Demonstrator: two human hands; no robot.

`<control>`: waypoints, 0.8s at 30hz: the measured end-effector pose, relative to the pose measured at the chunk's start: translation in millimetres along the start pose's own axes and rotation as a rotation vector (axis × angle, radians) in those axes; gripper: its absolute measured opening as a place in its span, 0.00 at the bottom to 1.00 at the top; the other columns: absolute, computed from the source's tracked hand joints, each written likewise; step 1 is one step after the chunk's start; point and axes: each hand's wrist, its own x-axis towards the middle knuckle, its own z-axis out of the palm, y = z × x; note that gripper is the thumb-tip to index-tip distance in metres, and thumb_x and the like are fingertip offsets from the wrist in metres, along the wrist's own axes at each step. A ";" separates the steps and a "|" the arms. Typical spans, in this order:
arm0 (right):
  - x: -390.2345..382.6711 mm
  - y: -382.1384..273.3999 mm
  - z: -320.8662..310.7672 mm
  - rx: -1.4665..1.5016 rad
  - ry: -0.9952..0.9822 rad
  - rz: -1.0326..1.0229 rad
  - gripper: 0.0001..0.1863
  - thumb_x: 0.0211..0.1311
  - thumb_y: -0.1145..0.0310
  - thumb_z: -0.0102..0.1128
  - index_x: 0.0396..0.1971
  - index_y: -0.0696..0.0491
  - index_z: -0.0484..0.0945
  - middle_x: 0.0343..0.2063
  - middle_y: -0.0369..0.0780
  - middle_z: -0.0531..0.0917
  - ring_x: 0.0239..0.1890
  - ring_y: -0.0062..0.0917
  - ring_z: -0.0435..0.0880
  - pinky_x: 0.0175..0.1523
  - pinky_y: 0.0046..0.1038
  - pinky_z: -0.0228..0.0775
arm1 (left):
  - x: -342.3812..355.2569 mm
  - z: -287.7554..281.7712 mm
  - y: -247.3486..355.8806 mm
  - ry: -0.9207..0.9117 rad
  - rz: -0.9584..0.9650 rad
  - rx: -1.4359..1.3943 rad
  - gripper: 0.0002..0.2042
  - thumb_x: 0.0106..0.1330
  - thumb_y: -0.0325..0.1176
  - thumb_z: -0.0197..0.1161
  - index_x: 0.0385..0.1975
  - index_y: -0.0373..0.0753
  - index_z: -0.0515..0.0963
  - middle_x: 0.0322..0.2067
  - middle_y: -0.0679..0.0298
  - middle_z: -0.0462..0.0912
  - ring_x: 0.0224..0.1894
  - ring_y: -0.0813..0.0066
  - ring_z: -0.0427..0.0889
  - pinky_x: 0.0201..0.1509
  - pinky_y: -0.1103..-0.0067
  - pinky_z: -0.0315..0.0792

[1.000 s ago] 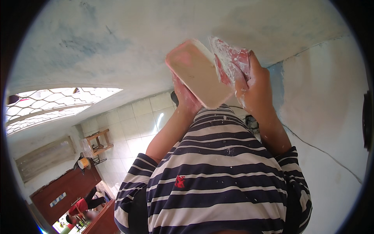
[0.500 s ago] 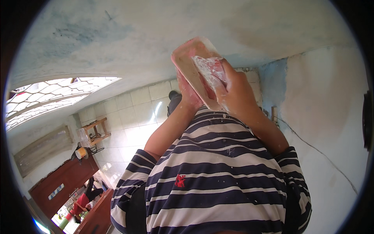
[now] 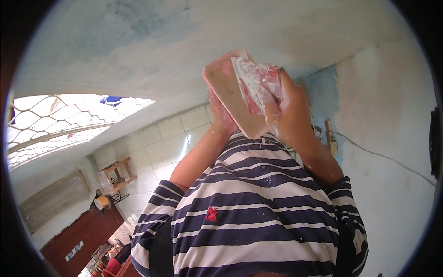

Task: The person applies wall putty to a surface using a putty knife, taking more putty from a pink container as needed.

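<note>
1. Carrying a thin beige film on its inner face, the pinkish tray [image 3: 223, 87] is before the chest, tilted, with its far end toward the wall [image 3: 203, 27].
2. Over the tray's right long edge is a reddish scraper [image 3: 253, 81], smeared with white paste; if it touches the tray, I cannot tell.
3. The right hand [image 3: 295, 106] is closed around the scraper, so this tool lies inside the grip, its pale edge pointing away from the palm.
4. The left hand [image 3: 221, 111] holds the tray by its left long edge; its fingers underneath are hidden.
5. As I judge, the work is partly done: a pale layer covers much of the wall, but bluish patches [image 3: 134, 18] remain visible. How much is left, I cannot say exactly.
</note>
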 end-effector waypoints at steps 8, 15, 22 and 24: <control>-27.9 -31.6 75.9 -0.106 -0.207 0.121 0.18 0.60 0.71 0.58 0.50 0.58 0.73 0.24 0.54 0.80 0.27 0.53 0.80 0.32 0.46 0.71 | -65.1 -34.2 64.6 -0.018 -0.039 -0.148 0.33 0.68 0.65 0.43 0.65 0.47 0.64 0.59 0.59 0.71 0.59 0.59 0.73 0.63 0.61 0.70; -56.5 -58.3 115.7 -0.058 -0.076 0.057 0.12 0.62 0.73 0.55 0.46 0.59 0.73 0.21 0.53 0.80 0.24 0.51 0.81 0.28 0.39 0.71 | -89.6 -62.5 95.7 0.085 -0.064 -0.009 0.37 0.65 0.69 0.45 0.65 0.46 0.64 0.59 0.58 0.71 0.60 0.58 0.73 0.64 0.58 0.69; -63.3 -59.3 135.8 -0.162 -0.087 -0.009 0.14 0.62 0.72 0.56 0.47 0.60 0.74 0.31 0.57 0.80 0.34 0.52 0.81 0.37 0.44 0.72 | -91.2 -56.9 108.2 0.160 -0.132 0.160 0.36 0.67 0.67 0.42 0.66 0.47 0.62 0.60 0.59 0.70 0.60 0.58 0.72 0.63 0.60 0.71; -62.7 -85.4 118.0 -0.042 -0.054 0.123 0.15 0.61 0.73 0.56 0.48 0.60 0.74 0.33 0.58 0.80 0.37 0.53 0.80 0.39 0.46 0.71 | -93.0 -56.8 112.5 0.165 -0.143 0.081 0.36 0.67 0.67 0.43 0.66 0.47 0.62 0.60 0.59 0.70 0.60 0.58 0.72 0.62 0.60 0.70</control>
